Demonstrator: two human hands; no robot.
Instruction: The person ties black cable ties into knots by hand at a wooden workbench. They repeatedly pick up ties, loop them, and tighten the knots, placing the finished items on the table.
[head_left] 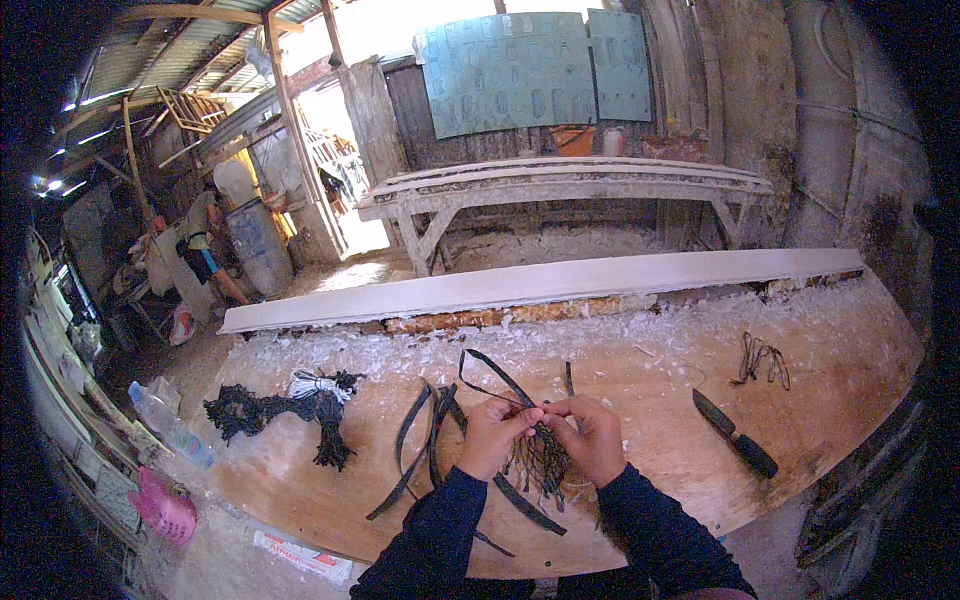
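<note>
In front of me, my left hand (492,432) and my right hand (592,438) meet with thumbs and fingertips pinched together. A narrow black strip (497,367) runs from their fingers and loops up and away to the left. Below the pinch hangs a bundle of thin dark cords (543,468), partly hidden by the hands. Which piece each fingertip grips is too small to tell apart fully. Loose black strips (405,430) lie beside and under my left forearm. Right of my hands, a black-handled knife (735,432) rests on the wooden tabletop (660,390).
Tied bundles of black cord (265,410) and a small white cord bundle (318,385) lie left. Thin dark loops (760,362) sit far right. A long white-coated board (560,288) spans the table's back. A plastic bottle (170,425) stands off the left edge. Another person (208,255) is far left.
</note>
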